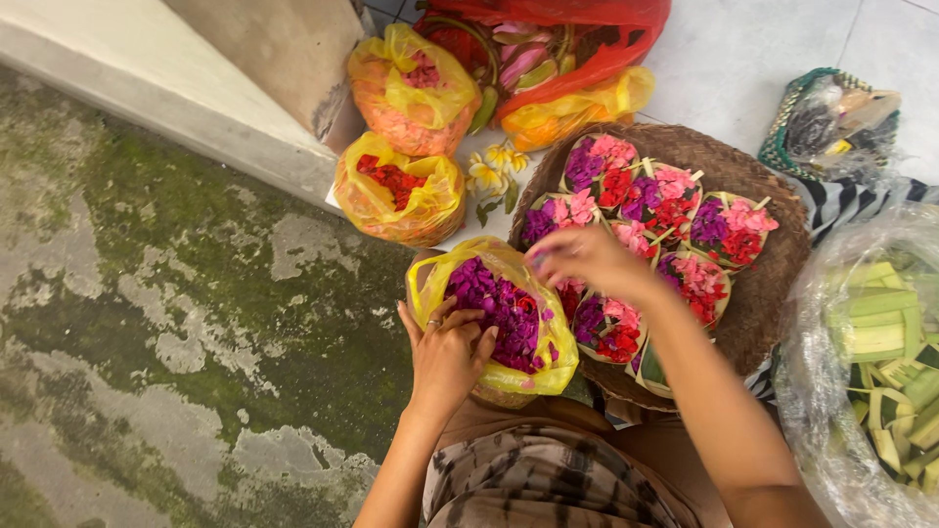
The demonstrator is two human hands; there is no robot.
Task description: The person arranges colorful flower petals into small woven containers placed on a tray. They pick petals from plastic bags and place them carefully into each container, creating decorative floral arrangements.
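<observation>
My left hand [448, 354] rests on the edge of a yellow plastic bag [548, 367] full of purple petals [499, 303], fingers curled into the petals. My right hand [584, 256] hovers, blurred, over a round woven tray [773, 284], fingers pinched with a bit of purple at the tips. The tray holds several small leaf baskets [729, 227] filled with purple, pink and red petals. The right hand is just above the baskets at the tray's left side.
Two yellow bags of red and orange petals [399, 191] [411, 88] lie by a concrete step. A red bag with pink blooms [548, 44], loose yellow-white flowers [494, 166], a clear bag of green leaf strips [880, 352] and a green-rimmed basket [831, 117] surround the tray. Mossy floor lies left.
</observation>
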